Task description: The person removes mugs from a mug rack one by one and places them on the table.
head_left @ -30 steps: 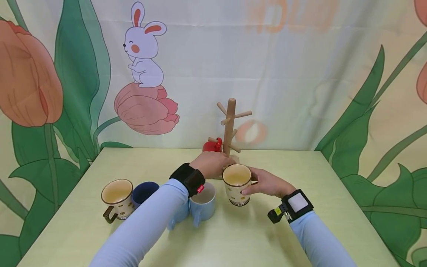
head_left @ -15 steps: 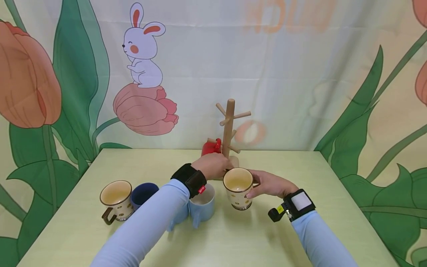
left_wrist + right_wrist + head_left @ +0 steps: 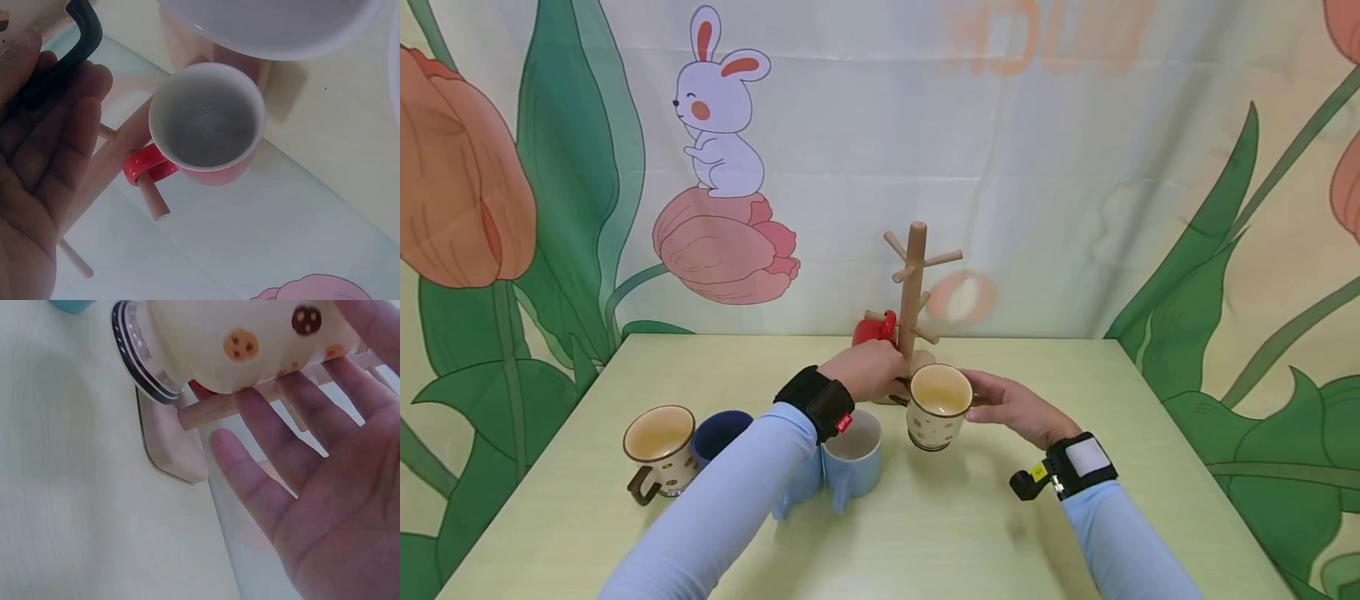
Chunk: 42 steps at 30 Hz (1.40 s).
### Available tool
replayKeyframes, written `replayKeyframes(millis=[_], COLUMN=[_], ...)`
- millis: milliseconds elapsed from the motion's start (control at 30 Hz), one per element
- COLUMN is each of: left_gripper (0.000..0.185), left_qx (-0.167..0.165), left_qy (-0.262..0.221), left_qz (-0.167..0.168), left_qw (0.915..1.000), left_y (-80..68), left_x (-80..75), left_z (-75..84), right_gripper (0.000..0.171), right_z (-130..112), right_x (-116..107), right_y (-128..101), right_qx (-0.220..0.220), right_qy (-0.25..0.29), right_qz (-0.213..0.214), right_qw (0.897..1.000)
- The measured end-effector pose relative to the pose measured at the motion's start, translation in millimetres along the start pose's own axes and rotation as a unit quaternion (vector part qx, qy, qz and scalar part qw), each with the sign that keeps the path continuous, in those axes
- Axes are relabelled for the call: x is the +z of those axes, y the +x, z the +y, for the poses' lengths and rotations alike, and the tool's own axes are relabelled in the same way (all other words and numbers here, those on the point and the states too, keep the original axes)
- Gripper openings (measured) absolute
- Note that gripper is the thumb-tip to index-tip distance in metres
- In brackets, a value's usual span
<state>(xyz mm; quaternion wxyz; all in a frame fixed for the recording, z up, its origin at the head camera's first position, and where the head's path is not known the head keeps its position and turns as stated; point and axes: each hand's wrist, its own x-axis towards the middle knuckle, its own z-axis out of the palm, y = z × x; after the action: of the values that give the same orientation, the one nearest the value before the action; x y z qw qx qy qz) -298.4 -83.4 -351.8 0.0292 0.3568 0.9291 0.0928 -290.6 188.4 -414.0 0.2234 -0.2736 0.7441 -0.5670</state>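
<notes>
A cream spotted mug (image 3: pixel 937 408) hangs just above the table in front of the wooden mug tree (image 3: pixel 913 283). My left hand (image 3: pixel 887 379) pinches its dark handle (image 3: pixel 80 34) between thumb and fingers (image 3: pixel 69 119). On the mug's other side my right hand (image 3: pixel 983 397) lies open, its fingers (image 3: pixel 269 481) straight and spread along the mug's wall (image 3: pixel 250 337). A red mug (image 3: pixel 206 125) hangs by its handle on a low peg (image 3: pixel 153 201) of the tree, behind my left hand. The tree's base (image 3: pixel 172 444) shows below the spotted mug.
On the table's left stand a second cream mug with a brown handle (image 3: pixel 662 446) and a dark blue mug (image 3: pixel 721 432). A light blue mug (image 3: pixel 852 454) sits under my left forearm. The printed backdrop hangs right behind the tree.
The spotted mug has come up off the table and moved a little back toward the tree. My right hand's fingers have straightened along it. My left hand stayed at the handle.
</notes>
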Motion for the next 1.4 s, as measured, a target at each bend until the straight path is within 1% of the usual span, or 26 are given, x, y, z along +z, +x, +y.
replayKeyframes(millis=[67, 167, 233, 300, 367, 433, 500, 533, 633, 667, 733, 900, 1000, 1067, 1133, 1233, 1333, 1400], left_gripper=[0.018, 0.017, 0.016, 0.015, 0.014, 0.013, 0.012, 0.012, 0.011, 0.01, 0.01, 0.016, 0.02, 0.019, 0.018, 0.016, 0.016, 0.018], left_qx=[-0.006, -0.024, -0.036, -0.046, -0.056, -0.069, -0.08, -0.087, -0.101, -0.104, -0.113, -0.149, -0.166, -0.175, -0.182, -0.195, -0.206, -0.214], left_qy=[-0.008, -0.019, -0.024, -0.028, -0.025, -0.028, -0.025, -0.022, -0.02, -0.018, -0.033, -0.083, -0.092, -0.101, -0.111, -0.128, -0.125, -0.121], left_qz=[0.008, 0.021, 0.03, 0.043, 0.056, 0.069, 0.081, 0.087, 0.112, 0.121, 0.136, 0.157, 0.175, 0.192, 0.208, 0.227, 0.251, 0.271], left_qw=[0.9999, 0.9993, 0.9986, 0.9976, 0.9966, 0.9949, 0.9931, 0.9921, 0.9884, 0.9871, 0.9836, 0.9727, 0.9661, 0.9604, 0.9548, 0.9455, 0.9375, 0.9305], left_y=[-0.5, -1.9, -3.2, -5.1, -7.3, -10.5, -14.1, -16.2, -22.3, -24.3, -28.1, -36.2, -38.3, -40.0, -42.6, -47.6, -54.6, -60.5], left_x=[-1.3, -3.6, -4.8, -5.8, -7.2, -9.1, -10.7, -11.3, -10.9, -10.1, -8.3, -2.8, 0.9, 3.0, 3.4, 1.0, -4.8, -8.9], left_z=[-0.5, -0.3, 0.5, 2.2, 4.9, 8.5, 12.0, 14.1, 19.5, 21.2, 25.3, 36.4, 41.9, 43.6, 43.8, 40.7, 33.8, 27.8], right_gripper=[0.065, 0.06, 0.058, 0.055, 0.052, 0.049, 0.047, 0.047, 0.048, 0.048, 0.049, 0.051, 0.051, 0.051, 0.052, 0.053, 0.057, 0.06], right_z=[0, -2, -3, -4, -4, -6, -7, -8, -11, -11, -12, -14, -15, -16, -17, -16, -16, -16], right_x=[1, 4, 6, 10, 15, 21, 28, 31, 42, 45, 52, 68, 74, 78, 81, 83, 83, 83], right_y=[-1, -3, -4, -6, -7, -9, -11, -13, -18, -20, -22, -25, -27, -28, -29, -30, -30, -29], right_qx=[0.0, 0.0, 0.003, 0.011, 0.026, 0.047, 0.064, 0.071, 0.083, 0.085, 0.087, 0.081, 0.072, 0.07, 0.073, 0.084, 0.092, 0.091], right_qy=[0.0, 0.008, 0.011, 0.011, -0.013, -0.053, -0.11, -0.14, -0.212, -0.229, -0.258, -0.299, -0.313, -0.321, -0.329, -0.348, -0.372, -0.39], right_qz=[0.021, 0.062, 0.101, 0.148, 0.201, 0.247, 0.278, 0.287, 0.294, 0.294, 0.291, 0.293, 0.298, 0.3, 0.3, 0.301, 0.301, 0.301], right_qw=[1.0, 0.998, 0.995, 0.989, 0.979, 0.966, 0.952, 0.945, 0.928, 0.924, 0.917, 0.905, 0.899, 0.896, 0.892, 0.884, 0.873, 0.865])
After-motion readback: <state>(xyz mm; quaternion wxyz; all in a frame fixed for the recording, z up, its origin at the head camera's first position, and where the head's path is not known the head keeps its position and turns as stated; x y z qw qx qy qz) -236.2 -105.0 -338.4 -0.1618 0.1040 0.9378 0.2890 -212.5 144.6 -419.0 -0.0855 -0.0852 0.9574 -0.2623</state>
